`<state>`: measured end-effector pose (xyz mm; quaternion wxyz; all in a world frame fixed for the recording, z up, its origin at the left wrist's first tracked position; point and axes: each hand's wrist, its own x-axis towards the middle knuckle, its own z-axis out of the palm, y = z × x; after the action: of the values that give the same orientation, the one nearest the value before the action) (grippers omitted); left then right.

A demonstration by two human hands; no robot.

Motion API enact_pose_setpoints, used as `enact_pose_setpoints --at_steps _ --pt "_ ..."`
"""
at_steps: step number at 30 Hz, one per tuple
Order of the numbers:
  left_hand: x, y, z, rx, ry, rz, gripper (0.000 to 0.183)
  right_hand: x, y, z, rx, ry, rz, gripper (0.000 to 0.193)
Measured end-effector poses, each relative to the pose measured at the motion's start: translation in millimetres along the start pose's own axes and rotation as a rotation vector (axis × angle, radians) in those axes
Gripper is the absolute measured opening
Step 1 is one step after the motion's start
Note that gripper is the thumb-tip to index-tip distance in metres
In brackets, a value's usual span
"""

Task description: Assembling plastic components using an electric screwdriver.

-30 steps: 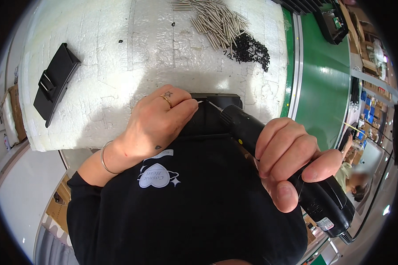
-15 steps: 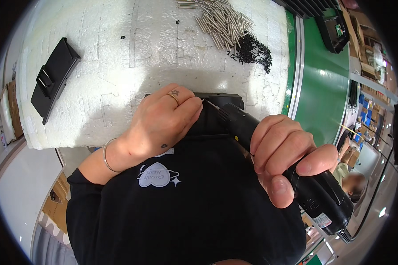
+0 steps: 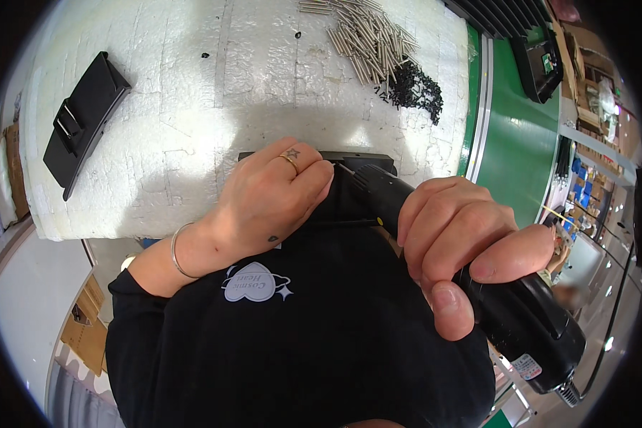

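My right hand [image 3: 464, 246] is wrapped around a black corded electric screwdriver [image 3: 531, 328], which slants up and to the left. Its thin bit [image 3: 346, 170] points at a black plastic part [image 3: 364, 158] lying near the table's front edge, close to my left fingertips. Over the left portion of that part, my left hand [image 3: 278, 189] is closed with fingers curled and pinched. Whatever lies between those fingers is hidden, and so is the exact spot where the bit tip ends.
A pile of silver metal pins [image 3: 374, 39] and a heap of small black screws [image 3: 414, 93] lie at the far right of the white foam-covered table [image 3: 171, 143]. Another black plastic part [image 3: 85, 121] lies at left. Beyond a green surface [image 3: 517, 143] sits a black tray [image 3: 538, 68].
The screwdriver's rear end has swung slightly down and right with my right hand. My left hand stays closed by the bit. The view has shifted a little.
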<state>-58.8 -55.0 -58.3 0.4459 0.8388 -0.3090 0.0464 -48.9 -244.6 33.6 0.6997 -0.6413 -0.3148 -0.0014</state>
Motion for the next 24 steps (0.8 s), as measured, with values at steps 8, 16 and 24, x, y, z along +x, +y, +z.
enact_pose_setpoints --at_steps 8,16,24 --pt "-2 -6 6 -0.033 0.057 0.021 0.013 -2 6 -1 0.010 -0.046 -0.009 0.033" --pt "-3 -9 7 -0.072 0.056 0.014 0.015 11 1 4 -0.031 -0.161 0.066 0.033" --pt "-2 -5 6 -0.147 0.023 0.000 0.015 12 7 7 -0.013 -0.100 0.045 0.032"
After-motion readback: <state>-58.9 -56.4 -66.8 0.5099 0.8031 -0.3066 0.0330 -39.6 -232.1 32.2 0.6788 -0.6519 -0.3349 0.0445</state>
